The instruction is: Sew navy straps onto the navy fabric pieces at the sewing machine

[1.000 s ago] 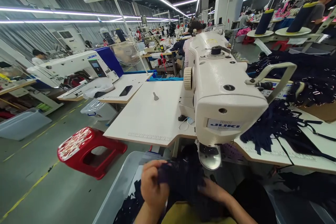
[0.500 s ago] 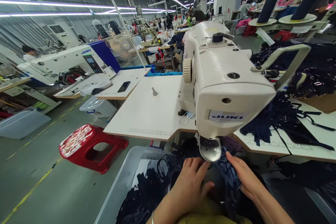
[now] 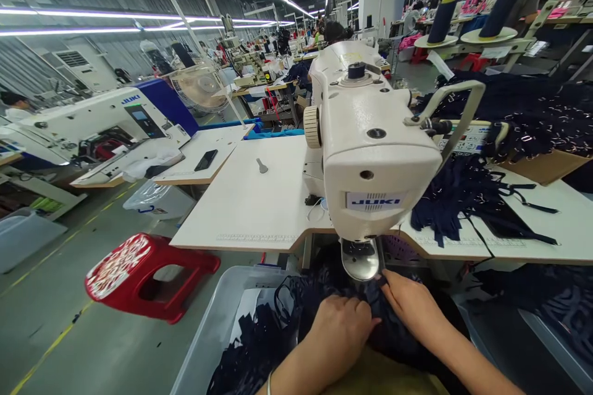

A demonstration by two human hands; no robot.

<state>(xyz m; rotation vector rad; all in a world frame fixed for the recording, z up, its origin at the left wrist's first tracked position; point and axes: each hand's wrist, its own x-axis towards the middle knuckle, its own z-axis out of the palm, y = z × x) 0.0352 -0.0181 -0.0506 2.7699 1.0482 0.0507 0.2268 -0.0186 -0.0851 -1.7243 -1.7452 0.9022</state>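
Observation:
A white JUKI sewing machine [image 3: 361,105] stands straight ahead, its rounded metal bed end [image 3: 359,268] low in the middle. Just right of that end, my right hand [image 3: 412,305] pinches the edge of dark navy fabric [image 3: 378,305] between thumb and fingers. My left hand [image 3: 340,330] is curled over the same fabric below the bed, its fingers closed and their tips hidden. Many navy strap pieces [image 3: 250,345] fill a clear plastic bin [image 3: 199,339] to the left.
A white worktop [image 3: 250,197] carries a small grey metal piece [image 3: 262,165]; a phone [image 3: 206,160] lies farther left. A red stool [image 3: 157,278] stands on the floor. Navy straps [image 3: 440,203] pile on the right worktop. Thread cones [image 3: 442,20] stand behind.
My left hand has turned from spread fingers to a closed grasp on the fabric. My right hand has moved left, closer to the bed end, with the fabric. The view has shifted slightly right.

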